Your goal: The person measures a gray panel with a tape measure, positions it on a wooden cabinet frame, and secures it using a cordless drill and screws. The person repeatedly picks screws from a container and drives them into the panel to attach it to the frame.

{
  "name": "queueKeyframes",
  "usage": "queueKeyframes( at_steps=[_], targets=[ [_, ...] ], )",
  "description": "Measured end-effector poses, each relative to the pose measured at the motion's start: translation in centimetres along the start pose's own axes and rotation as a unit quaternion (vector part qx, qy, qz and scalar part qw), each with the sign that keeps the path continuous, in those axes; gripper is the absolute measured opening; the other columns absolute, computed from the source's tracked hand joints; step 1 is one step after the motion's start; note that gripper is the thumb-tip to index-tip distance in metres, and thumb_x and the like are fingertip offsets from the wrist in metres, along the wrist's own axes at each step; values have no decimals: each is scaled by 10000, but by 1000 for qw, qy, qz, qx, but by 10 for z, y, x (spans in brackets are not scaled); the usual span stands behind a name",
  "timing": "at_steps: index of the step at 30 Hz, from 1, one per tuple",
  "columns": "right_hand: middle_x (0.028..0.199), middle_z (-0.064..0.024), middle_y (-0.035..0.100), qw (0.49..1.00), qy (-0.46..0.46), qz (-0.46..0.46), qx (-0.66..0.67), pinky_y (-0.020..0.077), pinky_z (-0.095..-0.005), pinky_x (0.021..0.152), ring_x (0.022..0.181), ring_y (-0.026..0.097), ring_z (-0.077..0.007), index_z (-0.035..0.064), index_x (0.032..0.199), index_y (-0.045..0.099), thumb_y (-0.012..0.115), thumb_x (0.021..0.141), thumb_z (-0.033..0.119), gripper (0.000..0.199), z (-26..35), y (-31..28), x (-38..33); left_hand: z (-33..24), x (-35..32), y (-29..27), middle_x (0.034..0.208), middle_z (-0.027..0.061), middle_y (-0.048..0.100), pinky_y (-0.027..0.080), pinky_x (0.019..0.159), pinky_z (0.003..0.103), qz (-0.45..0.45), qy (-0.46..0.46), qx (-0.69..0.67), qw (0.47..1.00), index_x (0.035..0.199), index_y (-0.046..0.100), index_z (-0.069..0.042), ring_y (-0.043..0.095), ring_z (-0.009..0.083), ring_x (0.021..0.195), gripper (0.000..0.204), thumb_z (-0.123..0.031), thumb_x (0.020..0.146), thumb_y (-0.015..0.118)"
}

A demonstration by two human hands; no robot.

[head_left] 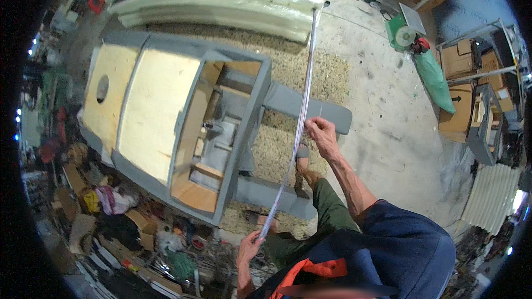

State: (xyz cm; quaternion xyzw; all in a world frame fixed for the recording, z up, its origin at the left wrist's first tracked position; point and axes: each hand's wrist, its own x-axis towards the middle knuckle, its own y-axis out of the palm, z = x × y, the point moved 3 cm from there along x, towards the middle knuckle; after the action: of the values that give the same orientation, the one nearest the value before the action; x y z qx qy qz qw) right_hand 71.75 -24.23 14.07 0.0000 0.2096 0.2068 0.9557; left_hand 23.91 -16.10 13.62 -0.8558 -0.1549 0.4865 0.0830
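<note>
I hold a long thin pale strip (302,111) stretched out in front of me. My left hand (249,245) grips its near end low in the picture, beside my knee. My right hand (321,135) pinches it further up, near the middle. Beyond that hand the strip runs away toward a pale moulded panel (221,8) at the top. Under the strip lies a grey-painted wooden cabinet frame (244,133) on its side, with plywood panels (152,105) and an open compartment. My sandalled foot (302,155) rests on one of its grey legs.
The concrete floor (388,116) is strewn with sawdust around the frame. Heaps of scrap, cloth and boxes (116,216) lie to the lower left. A green machine (404,33), a green sack (435,80), cardboard boxes (460,111) and metal shelving stand at the right.
</note>
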Motion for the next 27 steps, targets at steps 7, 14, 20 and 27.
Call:
queueKeyframes(
  at_steps=[7,14,20,27],
  targets=[
    [677,22,557,994,101,0,46,394,-250,530,581,445,-54,39,782,607,744,857,250,262,51,-83,5,-222,12,34,889,199,693,510,798,378,28,94,124,987,1026,685,-19,685,309,871,262,-244,911,617],
    [799,-55,648,976,218,4,27,443,-277,525,633,562,-120,30,975,614,799,827,316,372,61,-119,-17,-359,5,60,893,212,692,506,778,426,61,225,193,953,1040,676,-16,673,375,851,294,-273,923,595],
    [696,28,564,919,297,153,210,405,-249,543,593,478,-82,45,951,675,714,898,183,153,97,-127,-8,-445,-7,62,911,227,685,511,779,449,122,269,262,919,1016,672,-15,668,406,875,283,-269,958,562],
    [693,16,579,934,178,84,299,351,-232,540,510,428,-79,52,960,635,721,864,153,164,195,-158,23,-513,47,45,893,248,685,505,785,445,159,264,301,903,1032,682,0,675,378,880,424,-406,944,602]
  ],
)
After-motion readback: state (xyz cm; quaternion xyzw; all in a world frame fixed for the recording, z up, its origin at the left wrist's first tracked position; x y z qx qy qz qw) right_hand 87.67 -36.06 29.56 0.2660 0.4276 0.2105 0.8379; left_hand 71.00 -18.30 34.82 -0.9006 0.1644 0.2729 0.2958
